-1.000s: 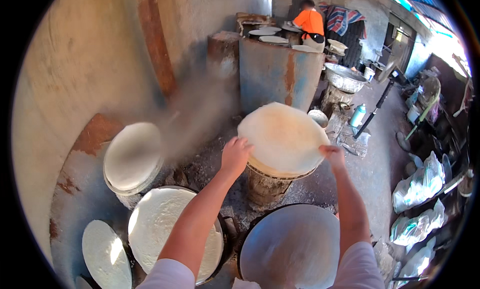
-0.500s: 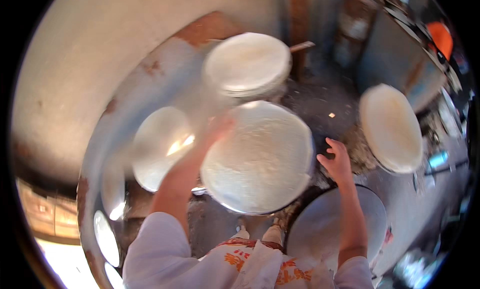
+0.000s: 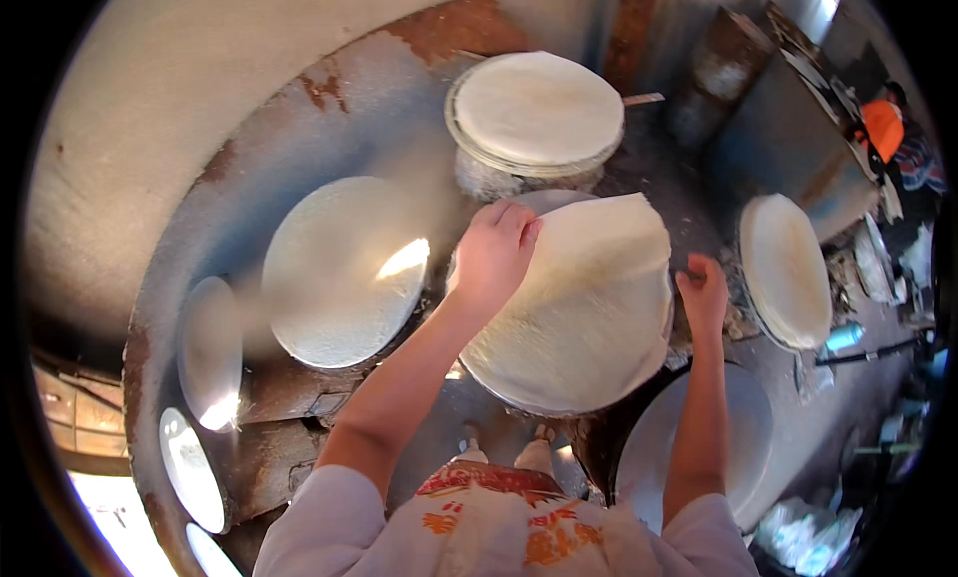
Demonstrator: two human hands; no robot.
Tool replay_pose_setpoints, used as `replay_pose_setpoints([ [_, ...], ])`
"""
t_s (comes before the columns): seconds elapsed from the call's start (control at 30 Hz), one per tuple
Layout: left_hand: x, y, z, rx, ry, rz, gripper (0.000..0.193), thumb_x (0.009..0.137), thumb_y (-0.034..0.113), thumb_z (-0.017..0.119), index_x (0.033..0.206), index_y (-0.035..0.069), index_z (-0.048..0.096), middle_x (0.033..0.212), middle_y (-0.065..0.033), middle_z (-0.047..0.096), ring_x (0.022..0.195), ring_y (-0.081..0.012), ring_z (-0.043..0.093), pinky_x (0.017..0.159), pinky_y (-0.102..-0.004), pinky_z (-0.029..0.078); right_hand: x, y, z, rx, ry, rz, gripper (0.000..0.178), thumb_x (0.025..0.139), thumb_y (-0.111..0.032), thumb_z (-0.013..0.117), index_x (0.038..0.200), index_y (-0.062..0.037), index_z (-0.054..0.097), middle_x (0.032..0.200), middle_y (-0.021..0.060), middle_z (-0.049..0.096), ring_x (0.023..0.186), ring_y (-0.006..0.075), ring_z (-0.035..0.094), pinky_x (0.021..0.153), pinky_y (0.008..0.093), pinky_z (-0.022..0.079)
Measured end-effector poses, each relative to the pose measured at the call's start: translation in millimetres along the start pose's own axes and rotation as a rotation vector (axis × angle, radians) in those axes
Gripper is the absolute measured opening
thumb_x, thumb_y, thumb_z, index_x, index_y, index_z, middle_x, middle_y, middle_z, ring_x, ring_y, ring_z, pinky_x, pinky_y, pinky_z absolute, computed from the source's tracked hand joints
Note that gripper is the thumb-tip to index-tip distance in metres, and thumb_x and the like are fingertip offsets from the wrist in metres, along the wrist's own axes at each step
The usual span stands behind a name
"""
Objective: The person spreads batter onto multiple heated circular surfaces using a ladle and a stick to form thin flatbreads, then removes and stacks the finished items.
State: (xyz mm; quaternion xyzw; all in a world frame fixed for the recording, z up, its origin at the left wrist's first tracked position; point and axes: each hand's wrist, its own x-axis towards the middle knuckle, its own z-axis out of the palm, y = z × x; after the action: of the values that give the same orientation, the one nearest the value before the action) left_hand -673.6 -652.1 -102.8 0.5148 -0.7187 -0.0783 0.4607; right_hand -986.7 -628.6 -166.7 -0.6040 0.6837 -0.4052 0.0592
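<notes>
A thin, pale round pancake lies over a round griddle, its far edge pulled off so that the grey plate shows there. At its far left edge my left hand is closed, pinching the rim between thumb and fingers. My right hand hovers just beyond the right edge, fingers loosely curled and apart from the thumb, with nothing seen in it. Past the griddle stands a stack of similar pancakes on a round support.
To the left are round metal plates with bright sunlit patches along a curved ledge. Another round pancake stack stands at the right. A grey disc lies below my right forearm. A person in orange is at the far right.
My left hand has taken hold of the pancake's far left edge, and the far edge has come away from the griddle. My right hand's fingers have curled in. The view has shifted.
</notes>
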Motion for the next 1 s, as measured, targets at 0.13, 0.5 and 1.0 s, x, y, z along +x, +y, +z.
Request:
replay_pose_setpoints([
  [0.13, -16, 70, -56, -0.077, 0.062, 0.193, 0.009, 0.081, 0.01, 0.06, 0.076, 0.003, 0.057, 0.075, -0.0108, 0.056, 0.07, -0.0263, 0.056, 0.064, -0.0356, 0.046, 8, -69, -76, 0.49, -0.213, 0.232, 0.025, 0.078, -0.006, 0.064, 0.102, -0.0032, 0.058, 0.094, 0.005, 0.058, 0.055, 0.0086, 0.054, 0.043, 0.0209, 0.041],
  [0.5, 131, -38, -125, 0.12, -0.061, -0.028, 0.017, 0.086, 0.017, 0.058, 0.085, 0.0, 0.059, 0.072, -0.0062, 0.055, 0.069, -0.0115, 0.051, 0.063, -0.026, 0.042, 123, -152, -6, 0.714, -0.528, 0.255, 0.013, 0.08, -0.009, 0.062, 0.089, -0.0019, 0.057, 0.077, 0.0061, 0.062, 0.064, 0.0128, 0.059, 0.054, 0.0227, 0.048],
  [1.0, 150, -174, 29, 0.348, -0.066, 0.049, 0.031, 0.074, 0.009, 0.063, 0.104, 0.014, 0.064, 0.1, -0.0075, 0.054, 0.093, -0.0279, 0.052, 0.08, -0.0376, 0.045, 240, -8, 208, 0.566, -0.148, 0.237, 0.015, 0.076, -0.002, 0.061, 0.088, -0.0007, 0.07, 0.084, 0.0062, 0.067, 0.081, 0.0129, 0.061, 0.074, 0.0252, 0.046],
])
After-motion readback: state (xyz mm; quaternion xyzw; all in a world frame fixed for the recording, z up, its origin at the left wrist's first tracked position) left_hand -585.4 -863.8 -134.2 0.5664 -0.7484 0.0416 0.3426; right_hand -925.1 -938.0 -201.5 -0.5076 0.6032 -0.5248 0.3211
